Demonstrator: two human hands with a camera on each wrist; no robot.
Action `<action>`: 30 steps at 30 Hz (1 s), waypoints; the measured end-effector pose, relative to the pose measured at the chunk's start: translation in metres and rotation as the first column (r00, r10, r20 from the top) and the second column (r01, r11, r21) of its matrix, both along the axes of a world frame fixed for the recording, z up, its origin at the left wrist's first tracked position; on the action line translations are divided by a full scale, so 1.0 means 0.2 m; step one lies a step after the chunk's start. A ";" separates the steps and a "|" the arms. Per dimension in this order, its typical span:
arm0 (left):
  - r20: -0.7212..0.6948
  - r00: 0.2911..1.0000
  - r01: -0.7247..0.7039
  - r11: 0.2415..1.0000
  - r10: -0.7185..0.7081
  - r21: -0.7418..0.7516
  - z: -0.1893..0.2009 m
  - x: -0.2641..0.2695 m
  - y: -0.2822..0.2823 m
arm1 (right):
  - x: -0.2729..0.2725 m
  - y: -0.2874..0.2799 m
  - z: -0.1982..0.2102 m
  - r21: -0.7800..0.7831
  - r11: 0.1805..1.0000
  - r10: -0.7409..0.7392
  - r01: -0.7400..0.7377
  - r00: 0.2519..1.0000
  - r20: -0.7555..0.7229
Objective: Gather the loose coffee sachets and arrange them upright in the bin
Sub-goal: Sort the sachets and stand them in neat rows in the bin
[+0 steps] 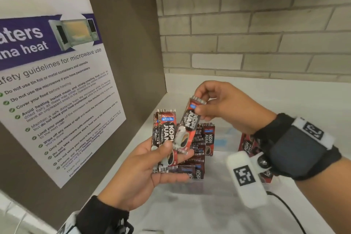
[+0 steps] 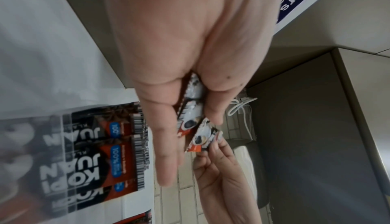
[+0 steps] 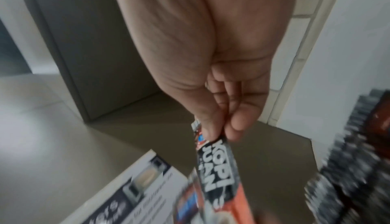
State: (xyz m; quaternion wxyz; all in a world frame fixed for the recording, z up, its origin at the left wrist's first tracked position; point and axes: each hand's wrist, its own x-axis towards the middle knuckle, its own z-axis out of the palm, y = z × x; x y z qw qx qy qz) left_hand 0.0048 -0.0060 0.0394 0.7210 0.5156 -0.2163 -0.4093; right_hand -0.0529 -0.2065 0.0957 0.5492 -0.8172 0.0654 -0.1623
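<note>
My left hand (image 1: 163, 159) grips a small upright stack of red-and-black coffee sachets (image 1: 164, 135), thumb across their front. My right hand (image 1: 199, 104) pinches the top end of a single sachet (image 1: 187, 125) and holds it tilted against the stack; its lower end touches my left fingers. In the left wrist view the stack (image 2: 191, 104) shows between thumb and fingers. In the right wrist view the single sachet (image 3: 213, 166) hangs from my pinching thumb and finger. Below both hands stands a clear plastic bin (image 1: 214, 182) with several sachets (image 1: 201, 144) upright at its left end.
The bin sits on a white counter (image 1: 303, 100) in a corner. A brown side panel with a microwave safety poster (image 1: 57, 85) is at the left, a brick-tiled wall (image 1: 256, 40) behind. More sachets (image 1: 247, 144) lie behind my right wrist. A black cable (image 1: 288, 213) runs bottom right.
</note>
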 end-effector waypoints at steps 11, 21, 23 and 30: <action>0.227 0.973 -0.046 0.998 0.037 0.037 -0.01 -0.01 -0.04 | -0.03 0.02 0.06 0.191 0.971 0.175 -0.146 0.974 -0.146; 0.138 0.986 -0.094 0.995 0.098 -0.033 0.02 0.00 0.00 | -0.03 -0.04 0.08 0.159 0.984 -0.065 0.077 0.995 -0.077; 0.238 0.961 -0.130 0.989 0.143 -0.070 0.03 0.00 0.01 | -0.04 -0.08 0.09 0.060 0.981 -0.182 0.184 0.982 -0.042; 0.492 0.870 0.064 0.997 -0.038 -0.036 0.07 -0.03 -0.01 | -0.05 0.04 0.12 -0.058 0.997 -0.044 0.043 0.999 -0.019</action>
